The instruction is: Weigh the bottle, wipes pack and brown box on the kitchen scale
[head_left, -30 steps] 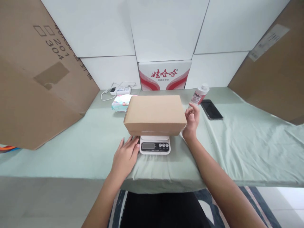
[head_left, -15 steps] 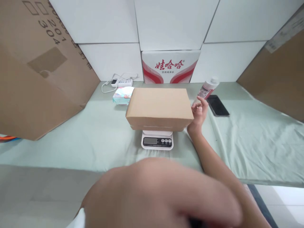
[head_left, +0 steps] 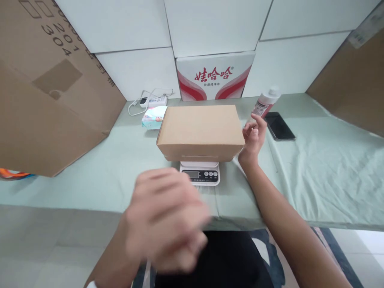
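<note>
Head view shows your right hand (head_left: 253,136) open beside the cardboard box (head_left: 200,130) on the scale (head_left: 200,173), left hand (head_left: 166,218) blurred, grip unclear; a nudge could tip it

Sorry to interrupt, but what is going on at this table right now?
A person has a closed cardboard box sitting on a small white kitchen scale on the green-covered table. The right hand is at the box's right end, fingers loosely curled; whether it touches the box is hard to tell. The left hand is raised close to the camera, blurred, away from the box. A bottle and a phone lie to the right.
</note>
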`<state>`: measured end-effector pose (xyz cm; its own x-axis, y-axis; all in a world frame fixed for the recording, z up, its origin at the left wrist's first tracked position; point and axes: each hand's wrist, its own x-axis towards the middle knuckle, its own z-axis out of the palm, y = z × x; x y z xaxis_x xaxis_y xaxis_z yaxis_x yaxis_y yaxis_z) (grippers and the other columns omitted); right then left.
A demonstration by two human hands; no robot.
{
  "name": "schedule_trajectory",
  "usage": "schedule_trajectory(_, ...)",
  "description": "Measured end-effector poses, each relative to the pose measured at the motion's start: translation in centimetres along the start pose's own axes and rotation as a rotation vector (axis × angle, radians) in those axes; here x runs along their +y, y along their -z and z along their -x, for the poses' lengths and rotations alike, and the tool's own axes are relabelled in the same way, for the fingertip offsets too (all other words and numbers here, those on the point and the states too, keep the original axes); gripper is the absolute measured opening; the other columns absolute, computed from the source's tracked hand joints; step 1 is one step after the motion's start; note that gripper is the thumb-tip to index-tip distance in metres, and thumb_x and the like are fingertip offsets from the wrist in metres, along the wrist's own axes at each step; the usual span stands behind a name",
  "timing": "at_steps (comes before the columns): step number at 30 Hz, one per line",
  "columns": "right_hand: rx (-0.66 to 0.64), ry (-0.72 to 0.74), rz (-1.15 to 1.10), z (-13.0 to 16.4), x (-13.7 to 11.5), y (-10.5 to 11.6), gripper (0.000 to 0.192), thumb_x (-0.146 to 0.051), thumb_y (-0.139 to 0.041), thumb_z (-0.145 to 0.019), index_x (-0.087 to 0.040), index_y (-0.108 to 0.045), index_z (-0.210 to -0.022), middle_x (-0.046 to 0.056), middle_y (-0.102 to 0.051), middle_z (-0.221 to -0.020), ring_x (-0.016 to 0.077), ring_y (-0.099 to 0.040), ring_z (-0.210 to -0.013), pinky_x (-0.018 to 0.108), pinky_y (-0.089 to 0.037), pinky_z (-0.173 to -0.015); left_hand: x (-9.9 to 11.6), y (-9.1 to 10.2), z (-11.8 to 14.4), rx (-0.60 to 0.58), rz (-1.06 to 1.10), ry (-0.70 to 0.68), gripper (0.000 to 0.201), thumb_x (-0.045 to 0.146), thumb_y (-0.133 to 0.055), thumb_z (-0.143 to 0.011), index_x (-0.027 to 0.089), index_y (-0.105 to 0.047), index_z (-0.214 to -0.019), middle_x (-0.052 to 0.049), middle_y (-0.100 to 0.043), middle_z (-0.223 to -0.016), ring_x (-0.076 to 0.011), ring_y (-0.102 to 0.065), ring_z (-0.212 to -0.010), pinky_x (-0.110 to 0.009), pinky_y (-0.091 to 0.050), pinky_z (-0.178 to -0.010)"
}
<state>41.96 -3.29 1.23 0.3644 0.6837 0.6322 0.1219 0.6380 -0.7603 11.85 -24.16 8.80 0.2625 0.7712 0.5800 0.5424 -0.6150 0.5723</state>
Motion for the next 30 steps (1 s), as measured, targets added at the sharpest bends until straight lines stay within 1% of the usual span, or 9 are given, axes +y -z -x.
schedule_trajectory(3, -0.01, 0.032, -0.014, 0.1, -0.1, 0.1, 0.047, -0.068, -0.047, -0.103, -0.036, -0.065, -0.131, 0.0, -0.05, -0.089, 0.0153, -0.051, -0.072, 0.031, -0.048, -0.068, -5.2, -1.9, -4.7, 0.427, -0.015, -0.093, 0.042, 0.043, -0.061, -0.103, 0.025, -0.063, -0.064, -0.001, -0.053, -0.057, -0.0172, -0.052, -0.057, -0.036, -0.05, -0.058)
schedule_trajectory(4, -0.026, 0.039, -0.02, 0.2, -0.2, 0.2, 0.047, -0.068, -0.047, -0.103, -0.035, -0.067, -0.131, 0.0, -0.053, -0.09, 0.0155, -0.053, -0.074, 0.031, -0.049, -0.068, -6.7, -2.4, -5.5, 0.562, -0.026, 0.008, 0.044, 0.036, -0.056, -0.105, 0.023, -0.061, -0.063, -0.001, -0.055, -0.059, -0.0161, -0.054, -0.059, -0.034, -0.051, -0.06)
schedule_trajectory(6, -0.064, 0.035, -0.023, 0.7, -0.6, 0.2, 0.049, -0.067, -0.048, -0.103, -0.033, -0.068, -0.132, 0.002, -0.059, -0.096, 0.017, -0.059, -0.081, 0.032, -0.051, -0.072, -9.0, -3.3, -6.2, 0.638, 0.036, 0.327, 0.039, 0.036, -0.052, -0.105, 0.021, -0.073, -0.077, -0.006, -0.073, -0.08, -0.0188, -0.069, -0.079, -0.033, -0.059, -0.072)
schedule_trajectory(8, -0.095, 0.014, 0.003, 1.5, -1.2, 0.2, 0.054, -0.068, -0.045, -0.104, -0.031, -0.069, -0.134, 0.005, -0.067, -0.107, 0.0208, -0.066, -0.093, 0.036, -0.055, -0.08, -10.0, -4.2, -6.3, 0.592, 0.171, 0.541, 0.042, 0.048, -0.052, -0.104, 0.017, -0.08, -0.101, -0.012, -0.081, -0.108, -0.0245, -0.076, -0.102, -0.037, -0.064, -0.085)
schedule_trajectory(10, -0.105, -0.003, 0.041, 2.1, -1.7, 0.0, 0.059, -0.069, -0.04, -0.105, -0.029, -0.069, -0.137, 0.008, -0.071, -0.123, 0.026, -0.069, -0.11, 0.043, -0.058, -0.093, -9.9, -5.0, -6.6, 0.538, 0.279, 0.616, 0.054, 0.059, -0.054, -0.101, 0.015, -0.08, -0.116, -0.015, -0.081, -0.121, -0.0288, -0.077, -0.113, -0.042, -0.066, -0.093)
schedule_trajectory(15, -0.017, 0.007, 0.028, 0.9, -2.4, -0.7, 0.061, -0.066, -0.035, -0.108, -0.033, -0.057, -0.154, 0.009, -0.058, -0.16, 0.0311, -0.049, -0.156, 0.058, -0.041, -0.127, -8.2, -5.7, -11.0, 0.478, 0.382, 0.529, 0.066, 0.07, -0.05, -0.101, 0.016, -0.08, -0.125, -0.015, -0.082, -0.122, -0.0303, -0.078, -0.117, -0.042, -0.066, -0.097)
schedule_trajectory(19, 0.029, 0.031, 0.057, -3.4, -3.0, -1.4, 0.049, -0.063, -0.041, -0.109, -0.038, -0.055, -0.148, 0.007, -0.058, -0.152, 0.0292, -0.06, -0.143, 0.057, -0.054, -0.114, -8.5, -5.2, -17.4, 0.439, 0.457, 0.428, 0.078, 0.077, -0.032, -0.104, 0.02, -0.08, -0.126, -0.014, -0.083, -0.116, -0.0289, -0.077, -0.12, -0.038, -0.065, -0.097)
schedule_trajectory(24, 0.018, 0.103, 0.069, -7.9, -2.6, -4.0, 0.038, -0.051, -0.047, -0.109, -0.036, -0.053, -0.143, 0.008, -0.063, -0.143, 0.0253, -0.062, -0.14, 0.057, -0.051, -0.117, -12.2, -6.6, -24.3, 0.398, 0.474, 0.447, 0.064, 0.06, -0.035, -0.109, 0.016, -0.077, -0.126, -0.015, -0.082, -0.113, -0.0304, -0.077, -0.119, -0.044, -0.064, -0.1)
schedule_trajectory(30, 0.123, -0.033, 0.07, -8.8, 1.2, -7.5, 0.033, -0.036, -0.043, -0.104, -0.027, -0.057, -0.133, 0.01, -0.061, -0.147, 0.0208, -0.055, -0.145, 0.053, -0.038, -0.13, -17.6, -8.4, -26.0, 0.24, 0.152, 0.474, 0.057, 0.038, -0.025, -0.111, 0.014, -0.077, -0.12, -0.019, -0.079, -0.128, -0.0343, -0.066, -0.139, -0.056, -0.046, -0.122)
